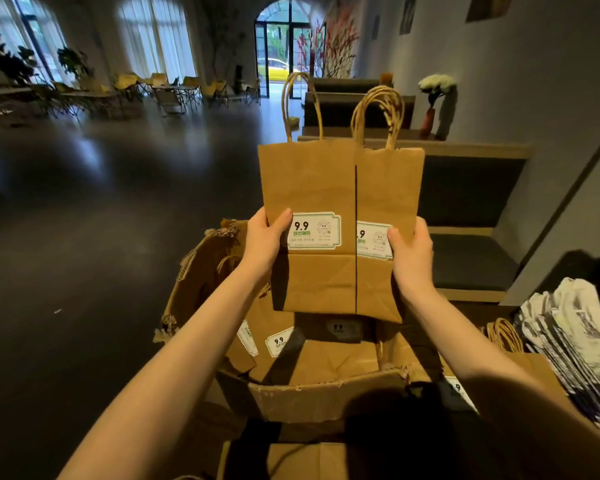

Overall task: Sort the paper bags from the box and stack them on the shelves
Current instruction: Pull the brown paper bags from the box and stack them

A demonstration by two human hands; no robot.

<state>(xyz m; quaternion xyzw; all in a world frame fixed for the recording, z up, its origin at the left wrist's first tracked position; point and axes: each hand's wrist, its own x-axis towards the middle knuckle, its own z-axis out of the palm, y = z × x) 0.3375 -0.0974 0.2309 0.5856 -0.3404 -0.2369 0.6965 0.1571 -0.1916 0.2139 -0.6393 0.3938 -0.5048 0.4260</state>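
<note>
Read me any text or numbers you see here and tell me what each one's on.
"9.9": label on left held bag.
"9", cut off: label on right held bag.
"9.9": label on a bag in the box.
".9": label on a bag at lower right.
Smaller print on all labels: too blurred to read.

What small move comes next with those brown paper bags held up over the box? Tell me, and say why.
Probably bring the two sets together into one. The left hand grips one brown paper bag, the right hand a thicker bunch of brown paper bags, side by side above the torn cardboard box, labels facing alike.
</note>
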